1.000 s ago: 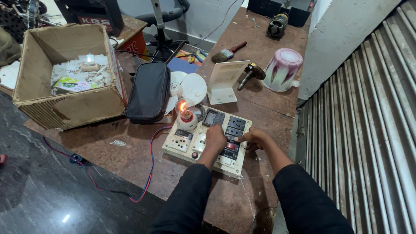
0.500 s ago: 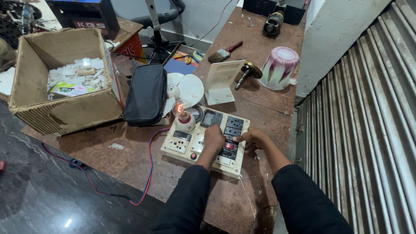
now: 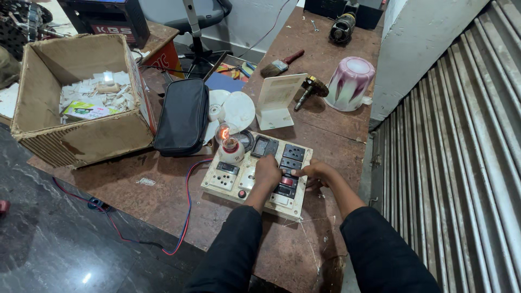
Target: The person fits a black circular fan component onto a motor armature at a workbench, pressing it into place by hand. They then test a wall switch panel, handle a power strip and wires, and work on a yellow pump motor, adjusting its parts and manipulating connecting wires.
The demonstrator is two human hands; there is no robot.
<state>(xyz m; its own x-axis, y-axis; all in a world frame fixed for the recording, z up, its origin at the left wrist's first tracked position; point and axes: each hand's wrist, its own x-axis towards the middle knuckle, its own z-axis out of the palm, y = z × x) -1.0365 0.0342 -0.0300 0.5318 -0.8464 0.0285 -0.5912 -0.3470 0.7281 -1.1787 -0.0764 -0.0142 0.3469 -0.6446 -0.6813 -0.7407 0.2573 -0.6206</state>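
We rest our left hand (image 3: 267, 172) flat and our right hand (image 3: 316, 172) with fingers narrow, gripping nothing, on the cream switch-and-socket test board (image 3: 233, 182) mid-bench, steadying it, its clear bulb (image 3: 227, 135) glowing.

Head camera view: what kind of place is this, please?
Probably a small electrical repair workshop. Both hands rest on a switch and socket test board with a glowing bulb; a worn bench carries a brush and motor part, beside a metal roller shutter.
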